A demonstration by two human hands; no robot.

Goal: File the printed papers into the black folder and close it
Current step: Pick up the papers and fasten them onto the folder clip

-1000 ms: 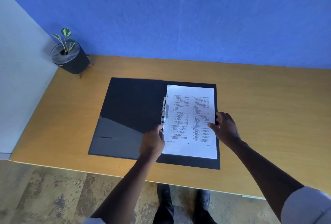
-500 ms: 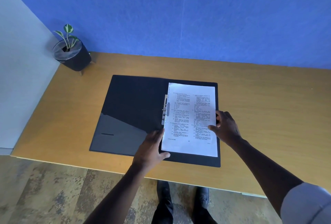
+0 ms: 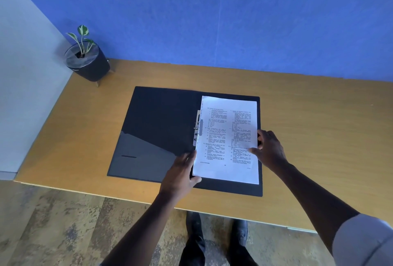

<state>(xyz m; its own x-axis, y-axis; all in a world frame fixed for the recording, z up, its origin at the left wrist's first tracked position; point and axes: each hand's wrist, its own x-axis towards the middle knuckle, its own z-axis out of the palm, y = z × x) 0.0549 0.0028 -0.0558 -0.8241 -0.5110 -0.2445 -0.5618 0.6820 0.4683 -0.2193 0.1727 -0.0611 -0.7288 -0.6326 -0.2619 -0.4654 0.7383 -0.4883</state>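
Since the earlier frame, our left hand has slid down from the metal clip to the lower left corner of the papers, which it pinches between thumb and fingers. Our right hand grips their right edge, thumb on top. We see the papers on the right half of the open black folder, flat on the worktop.

black folder, white printed papers, blue wall
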